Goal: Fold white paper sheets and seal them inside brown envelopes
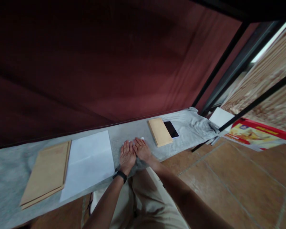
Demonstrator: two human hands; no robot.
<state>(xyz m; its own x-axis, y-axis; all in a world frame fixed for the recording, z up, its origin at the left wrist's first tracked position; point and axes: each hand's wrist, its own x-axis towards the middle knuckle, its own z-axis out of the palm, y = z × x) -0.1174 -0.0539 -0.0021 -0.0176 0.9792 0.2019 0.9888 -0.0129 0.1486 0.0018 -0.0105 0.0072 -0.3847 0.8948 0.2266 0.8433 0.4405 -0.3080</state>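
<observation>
My left hand [128, 156], with a dark band at its wrist, lies flat on the grey cloth, fingers stretched out. Right beside it my right hand [142, 150] rests flat too, its fingertips close to the left ones. A small white edge [142, 138] shows just past my right fingertips; what it belongs to is mostly hidden under the hands. To the right are a thin stack of tan envelopes [160, 132] and a dark-screened phone or tablet [171, 129] partly behind it. On the left lie a large white sheet [89, 162] with a crease and larger brown envelopes [46, 171].
A grey cloth [188, 127] covers the narrow table, bunched at its right end. A dark red curtain [133, 79] hangs behind. Black metal bars [219, 66] stand on the right, near a red and yellow printed box [257, 133] on the tiled floor [233, 184].
</observation>
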